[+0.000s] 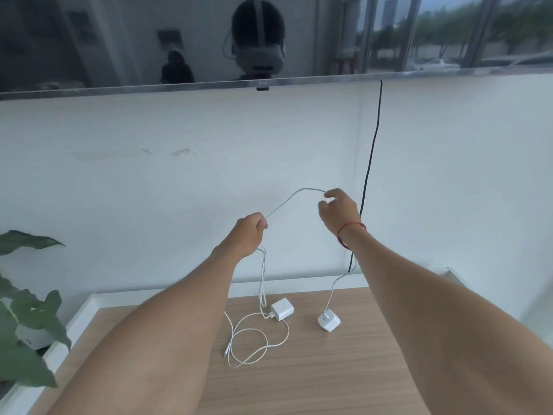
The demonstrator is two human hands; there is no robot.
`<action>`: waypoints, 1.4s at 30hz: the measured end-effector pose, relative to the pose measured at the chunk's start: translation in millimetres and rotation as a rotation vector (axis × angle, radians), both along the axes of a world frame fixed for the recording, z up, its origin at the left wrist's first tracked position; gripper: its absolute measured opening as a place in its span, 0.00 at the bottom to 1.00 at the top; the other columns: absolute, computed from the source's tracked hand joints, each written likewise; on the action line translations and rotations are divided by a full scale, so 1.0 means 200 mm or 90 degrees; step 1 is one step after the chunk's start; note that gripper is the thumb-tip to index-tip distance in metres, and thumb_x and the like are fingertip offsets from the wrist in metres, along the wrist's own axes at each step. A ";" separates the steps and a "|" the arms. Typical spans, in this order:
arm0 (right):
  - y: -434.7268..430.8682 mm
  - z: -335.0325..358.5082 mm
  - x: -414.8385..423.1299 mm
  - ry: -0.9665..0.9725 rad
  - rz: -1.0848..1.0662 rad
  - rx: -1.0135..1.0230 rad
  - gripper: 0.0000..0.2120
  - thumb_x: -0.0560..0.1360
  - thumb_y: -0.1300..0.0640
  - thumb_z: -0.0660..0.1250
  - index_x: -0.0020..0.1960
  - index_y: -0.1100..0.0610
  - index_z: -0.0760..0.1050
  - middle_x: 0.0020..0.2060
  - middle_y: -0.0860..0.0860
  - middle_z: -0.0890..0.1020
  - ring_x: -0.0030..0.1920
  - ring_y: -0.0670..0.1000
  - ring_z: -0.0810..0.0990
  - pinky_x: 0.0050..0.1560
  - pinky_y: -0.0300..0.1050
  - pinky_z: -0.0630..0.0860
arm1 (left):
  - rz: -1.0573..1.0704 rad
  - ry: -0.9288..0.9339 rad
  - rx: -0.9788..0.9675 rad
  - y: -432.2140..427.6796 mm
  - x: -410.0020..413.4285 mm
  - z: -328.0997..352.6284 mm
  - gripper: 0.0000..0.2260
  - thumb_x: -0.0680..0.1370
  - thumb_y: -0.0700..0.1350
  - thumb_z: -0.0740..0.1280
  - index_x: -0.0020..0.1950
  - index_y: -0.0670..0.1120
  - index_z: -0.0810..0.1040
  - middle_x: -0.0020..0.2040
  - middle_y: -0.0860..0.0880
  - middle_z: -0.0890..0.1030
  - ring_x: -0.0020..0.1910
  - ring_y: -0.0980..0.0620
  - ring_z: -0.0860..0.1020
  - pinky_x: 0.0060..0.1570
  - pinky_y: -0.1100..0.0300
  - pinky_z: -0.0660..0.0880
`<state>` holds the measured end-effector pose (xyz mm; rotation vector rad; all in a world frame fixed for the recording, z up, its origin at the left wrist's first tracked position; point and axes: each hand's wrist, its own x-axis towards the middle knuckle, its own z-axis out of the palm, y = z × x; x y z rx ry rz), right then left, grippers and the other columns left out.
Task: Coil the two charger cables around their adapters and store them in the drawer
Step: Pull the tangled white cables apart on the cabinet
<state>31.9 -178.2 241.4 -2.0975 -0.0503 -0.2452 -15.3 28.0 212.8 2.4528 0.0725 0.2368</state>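
Tabletop (344, 369) of pale wood lies nearest us, under our raised forearms. On it rest both white chargers. The left adapter (282, 309) lies on its side with its loose cable (288, 330) sprawled in open loops toward us, not yet coiled. The right adapter (329, 320) sits just beside it, a little apart.

Above and beyond them, we hold the other cable (305, 189) up in the air. Our left hand (250, 232) is curled around it, with a doubled loop hanging down from the fist. Our right hand (339, 214) pinches it between thumb and forefinger, and the span between the hands arcs upward.

From the right hand the cable seems to drop behind the forearm to the right adapter, which lies almost straight below that hand. We judge the right hand the nearer one for bringing that adapter up to wrap.

Farther back, a black cord (371, 163) hangs down the white wall from a dark screen (149, 40). We see no drawer.
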 end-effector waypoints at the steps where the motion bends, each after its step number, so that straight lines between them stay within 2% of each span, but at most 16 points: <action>1: 0.03 0.00 -0.02 0.002 0.044 -0.018 0.15 0.76 0.55 0.61 0.62 0.55 0.74 0.51 0.54 0.79 0.50 0.55 0.78 0.53 0.47 0.76 | -0.010 -0.020 -0.004 -0.03 0.01 0.02 0.12 0.82 0.41 0.53 0.53 0.42 0.76 0.42 0.47 0.74 0.35 0.50 0.70 0.37 0.59 0.66; 3: 0.09 0.01 -0.04 -0.025 0.087 -0.113 0.19 0.77 0.49 0.61 0.66 0.54 0.72 0.60 0.54 0.78 0.60 0.54 0.76 0.63 0.49 0.72 | -0.029 -0.053 -0.006 -0.08 0.01 0.07 0.11 0.83 0.43 0.54 0.52 0.43 0.76 0.36 0.49 0.72 0.31 0.52 0.67 0.33 0.59 0.65; 5: 0.13 0.02 -0.07 -0.077 0.059 -0.198 0.26 0.78 0.45 0.60 0.72 0.56 0.64 0.68 0.54 0.71 0.66 0.56 0.71 0.67 0.51 0.65 | -0.044 -0.075 -0.003 -0.11 0.01 0.12 0.11 0.83 0.44 0.54 0.52 0.43 0.76 0.33 0.51 0.69 0.29 0.53 0.66 0.30 0.59 0.63; 8: 0.14 0.04 -0.08 -0.179 0.028 -0.155 0.36 0.77 0.46 0.64 0.77 0.57 0.52 0.74 0.54 0.62 0.72 0.55 0.64 0.70 0.51 0.60 | -0.044 -0.090 0.003 -0.11 0.01 0.15 0.11 0.83 0.43 0.54 0.52 0.43 0.76 0.32 0.52 0.68 0.28 0.53 0.65 0.30 0.59 0.62; 11: 0.12 0.09 -0.05 -0.303 0.036 -0.217 0.30 0.76 0.56 0.65 0.75 0.55 0.59 0.74 0.53 0.64 0.73 0.53 0.64 0.72 0.49 0.59 | -0.031 -0.094 0.000 -0.09 0.01 0.17 0.11 0.83 0.43 0.54 0.53 0.43 0.76 0.32 0.53 0.68 0.28 0.53 0.65 0.30 0.59 0.63; 14: 0.12 0.16 -0.01 -0.320 0.096 -0.379 0.20 0.78 0.64 0.60 0.69 0.54 0.72 0.73 0.50 0.68 0.75 0.50 0.61 0.72 0.44 0.52 | -0.024 -0.103 -0.003 -0.08 0.02 0.18 0.11 0.83 0.43 0.54 0.52 0.43 0.76 0.33 0.51 0.68 0.28 0.52 0.65 0.33 0.59 0.63; 19: 0.15 0.20 0.01 -0.253 0.136 -0.564 0.18 0.81 0.56 0.59 0.70 0.49 0.70 0.77 0.48 0.60 0.78 0.50 0.49 0.76 0.55 0.40 | -0.038 -0.139 0.025 -0.08 0.04 0.22 0.11 0.83 0.43 0.54 0.53 0.44 0.75 0.37 0.50 0.71 0.31 0.51 0.67 0.37 0.57 0.66; 21: 0.15 0.21 0.01 -0.234 0.130 -0.620 0.18 0.80 0.55 0.60 0.69 0.49 0.71 0.75 0.49 0.64 0.78 0.51 0.51 0.75 0.57 0.37 | -0.047 -0.156 0.029 -0.08 0.05 0.24 0.11 0.83 0.44 0.54 0.52 0.45 0.75 0.38 0.49 0.72 0.33 0.49 0.68 0.37 0.56 0.68; 24: 0.17 0.22 0.01 -0.179 0.155 -0.567 0.15 0.80 0.55 0.59 0.65 0.53 0.73 0.61 0.51 0.79 0.70 0.52 0.69 0.75 0.55 0.39 | -0.059 -0.175 0.031 -0.09 0.07 0.27 0.10 0.83 0.45 0.55 0.51 0.46 0.75 0.37 0.50 0.71 0.33 0.49 0.68 0.36 0.56 0.68; 26: 0.17 0.21 0.00 -0.156 0.167 -0.502 0.13 0.81 0.54 0.55 0.59 0.57 0.75 0.53 0.53 0.82 0.59 0.55 0.77 0.73 0.52 0.55 | -0.063 -0.191 0.026 -0.11 0.07 0.29 0.10 0.83 0.45 0.55 0.51 0.45 0.75 0.35 0.52 0.71 0.33 0.51 0.68 0.36 0.56 0.66; 28: 0.17 0.21 -0.01 -0.089 0.179 -0.358 0.12 0.81 0.53 0.54 0.55 0.57 0.74 0.49 0.56 0.82 0.50 0.58 0.80 0.59 0.51 0.74 | -0.057 -0.195 0.011 -0.11 0.06 0.31 0.11 0.83 0.44 0.55 0.51 0.44 0.76 0.33 0.53 0.69 0.31 0.52 0.66 0.34 0.58 0.64; 29: 0.17 0.21 -0.01 -0.067 0.180 -0.276 0.11 0.81 0.52 0.54 0.53 0.55 0.73 0.48 0.56 0.82 0.47 0.59 0.82 0.52 0.52 0.78 | -0.052 -0.185 0.004 -0.10 0.06 0.32 0.11 0.83 0.44 0.55 0.51 0.44 0.76 0.32 0.53 0.69 0.30 0.53 0.66 0.33 0.58 0.63; 32: 0.14 0.27 0.00 -0.107 0.105 -0.208 0.09 0.80 0.53 0.55 0.51 0.52 0.74 0.47 0.56 0.82 0.42 0.59 0.80 0.43 0.47 0.75 | -0.042 -0.124 -0.005 -0.07 0.04 0.30 0.12 0.83 0.46 0.55 0.50 0.42 0.77 0.36 0.49 0.74 0.31 0.50 0.68 0.32 0.60 0.65; 38: 0.01 0.46 0.04 -0.152 -0.160 -0.027 0.13 0.81 0.56 0.51 0.59 0.58 0.71 0.56 0.57 0.78 0.53 0.62 0.77 0.47 0.47 0.68 | -0.018 -0.054 -0.001 0.02 0.03 0.21 0.14 0.84 0.47 0.54 0.50 0.41 0.76 0.51 0.46 0.80 0.38 0.50 0.72 0.38 0.61 0.67; 40: -0.02 0.48 0.05 -0.138 -0.183 -0.056 0.13 0.81 0.57 0.52 0.61 0.59 0.71 0.58 0.58 0.77 0.55 0.61 0.77 0.49 0.48 0.69 | -0.006 -0.051 0.004 0.04 0.03 0.19 0.14 0.83 0.45 0.54 0.50 0.42 0.77 0.52 0.46 0.80 0.38 0.49 0.72 0.40 0.60 0.67; 42: -0.02 0.46 0.04 -0.144 -0.157 -0.194 0.16 0.79 0.61 0.55 0.65 0.59 0.69 0.62 0.58 0.73 0.59 0.61 0.75 0.54 0.49 0.69 | -0.002 -0.061 0.008 0.04 0.04 0.20 0.14 0.83 0.44 0.54 0.53 0.43 0.78 0.48 0.46 0.80 0.34 0.50 0.72 0.36 0.59 0.68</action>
